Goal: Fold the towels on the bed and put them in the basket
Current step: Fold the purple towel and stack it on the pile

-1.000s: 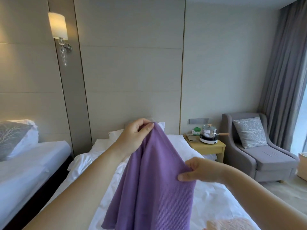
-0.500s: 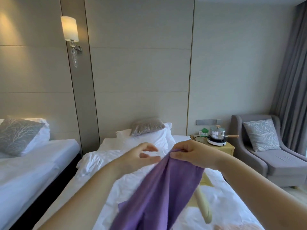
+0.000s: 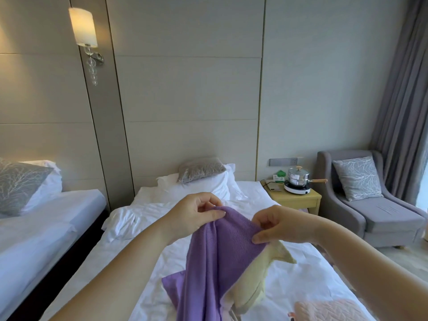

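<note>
A person's left hand point(image 3: 194, 216) and right hand point(image 3: 284, 225) hold up a purple ribbed-knit towel point(image 3: 222, 251) above the middle of a bed covered in a crumpled white sheet point(image 3: 129, 281). The left hand pinches the towel's top edge between thumb and forefinger, with the other fingers curled behind the cloth. The right hand pinches the same edge a little lower and to the right, thumb underneath and fingers bent over the top. Between the two hands the edge sags slightly, and the rest of the towel hangs in loose folds down to the sheet, where one corner lies flat towards the bed's left side. A pale yellow towel point(image 3: 252, 283) lies crumpled on the sheet just behind and to the right of the purple one, partly hidden by it. A pink textured towel point(image 3: 328, 310) lies at the bed's near right corner. At the head of the bed, white pillows point(image 3: 199, 187) carry a grey patterned cushion point(image 3: 200, 169). Beside the bed's far right corner stands a light wooden bedside table point(image 3: 298, 200) bearing a steel lidded pot with a wooden handle point(image 3: 298, 178) on a round white hotplate point(image 3: 297, 190). Further right is a grey upholstered armchair point(image 3: 389, 218), and a second white bed point(image 3: 46, 225) stands on the left.
</note>
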A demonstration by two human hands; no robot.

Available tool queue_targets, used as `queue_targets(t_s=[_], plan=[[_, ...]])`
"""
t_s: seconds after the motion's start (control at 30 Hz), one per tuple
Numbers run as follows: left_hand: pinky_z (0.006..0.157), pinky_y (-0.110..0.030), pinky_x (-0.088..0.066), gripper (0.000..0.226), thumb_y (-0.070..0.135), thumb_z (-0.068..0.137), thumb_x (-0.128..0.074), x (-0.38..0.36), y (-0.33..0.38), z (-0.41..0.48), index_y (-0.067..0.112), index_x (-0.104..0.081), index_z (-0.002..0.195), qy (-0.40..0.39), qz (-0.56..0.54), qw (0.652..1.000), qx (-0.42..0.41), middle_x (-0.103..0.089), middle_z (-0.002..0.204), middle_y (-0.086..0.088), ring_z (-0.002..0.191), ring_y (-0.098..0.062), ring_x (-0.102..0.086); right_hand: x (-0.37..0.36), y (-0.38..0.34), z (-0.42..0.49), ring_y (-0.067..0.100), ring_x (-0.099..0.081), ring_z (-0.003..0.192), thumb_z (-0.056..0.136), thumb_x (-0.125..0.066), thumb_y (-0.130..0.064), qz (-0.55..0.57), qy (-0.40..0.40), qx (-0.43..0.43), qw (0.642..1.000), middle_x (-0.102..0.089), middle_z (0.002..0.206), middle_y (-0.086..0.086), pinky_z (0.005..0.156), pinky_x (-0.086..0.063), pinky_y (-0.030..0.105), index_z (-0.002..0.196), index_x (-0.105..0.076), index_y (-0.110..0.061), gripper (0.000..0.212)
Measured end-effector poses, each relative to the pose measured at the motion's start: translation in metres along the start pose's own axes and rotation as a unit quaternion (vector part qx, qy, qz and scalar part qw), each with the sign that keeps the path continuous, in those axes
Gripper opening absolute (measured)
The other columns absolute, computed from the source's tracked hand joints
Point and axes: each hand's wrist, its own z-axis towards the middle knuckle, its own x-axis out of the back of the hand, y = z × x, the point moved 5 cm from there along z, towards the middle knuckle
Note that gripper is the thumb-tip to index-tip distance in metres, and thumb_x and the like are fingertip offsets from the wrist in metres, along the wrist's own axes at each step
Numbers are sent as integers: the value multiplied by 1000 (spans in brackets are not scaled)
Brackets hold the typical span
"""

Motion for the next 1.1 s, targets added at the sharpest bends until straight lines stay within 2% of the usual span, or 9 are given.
queue_targets(t_s=[0.2, 0.37, 0.47, 0.57, 0.63, 0.8, 0.9, 1.0, 1.1], plan=[[67, -17, -44, 12, 29, 74, -80, 6, -9, -6, 25, -69, 74, -17, 2, 1000, 24, -62, 72, 10, 71, -5, -57, 18, -7, 0, 15, -57, 79, 80, -73, -29, 39, 59, 19, 997, -70, 95, 16, 81, -47, 41, 86, -73, -23, 9], [69, -12, -47, 6, 32, 78, -77, -4, -10, -9, 27, -74, 82, -59, -6, 997, 43, -71, 80, 12, 78, -1, -65, 16, -27, 11, 11, -56, 78, 82, -72, -15, 70, 63, 78, 992, -68, 93, 18, 66, -42, 17, 93, -73, -15, 11], [72, -9, -46, 2, 28, 78, -77, 2, -7, -4, 28, -76, 77, 15, -2, 1000, 21, -73, 82, 12, 82, 1, -66, 12, -30, 19, 16, -53, 80, 82, -73, -21, 66, 60, 75, 993, -65, 91, 22, 75, -42, 28, 93, -73, -16, 13], [73, -7, -46, 9, 31, 71, -81, 15, -5, -2, 26, -74, 69, 95, 8, 995, -11, -74, 79, 10, 87, -1, -67, 7, -23, 21, 11, -46, 70, 84, -70, -33, 30, 51, 43, 997, -56, 75, 6, 67, -37, 27, 85, -71, -22, 12], [67, -7, -46, 18, 38, 66, -82, 22, -3, -3, 24, -71, 65, 111, 18, 993, -26, -71, 71, 9, 74, -1, -65, 5, -21, 21, 7, -43, 62, 85, -67, -37, 8, 60, 29, 998, -53, 69, -4, 59, -35, 21, 81, -70, -25, 13], [52, -13, -32, 21, 43, 78, -73, 20, -16, -7, 31, -57, 82, 64, 58, 996, -7, -47, 56, 10, 53, -6, -39, 16, -38, 21, 6, -47, 65, 88, -65, -28, 20, 92, 58, 994, -57, 72, -3, 61, -38, 18, 86, -70, -16, 13], [57, -16, -37, 14, 34, 88, -65, 9, -19, -7, 35, -65, 102, 0, 104, 994, -25, -52, 59, 5, 58, -5, -45, 13, -55, 26, 5, -43, 60, 84, -68, -28, -19, 80, 77, 994, -50, 65, -4, 57, -36, 17, 87, -71, -17, 12], [63, -26, -41, 13, 24, 93, -60, 14, -19, -9, 30, -71, 91, 10, 125, 991, -38, -64, 72, -2, 66, -9, -51, 14, -60, 30, 2, -43, 56, 84, -67, -30, -82, 84, 72, 990, -48, 60, -9, 55, -35, 12, 85, -69, -19, 12], [58, -15, -33, 17, 21, 93, -60, 35, -26, -15, 33, -69, 86, 58, 145, 987, -26, -54, 68, 10, 58, -2, -43, 16, -52, 29, 1, -47, 61, 86, -65, -32, -125, 84, 47, 988, -57, 69, -10, 56, -37, 10, 87, -68, -21, 11]])
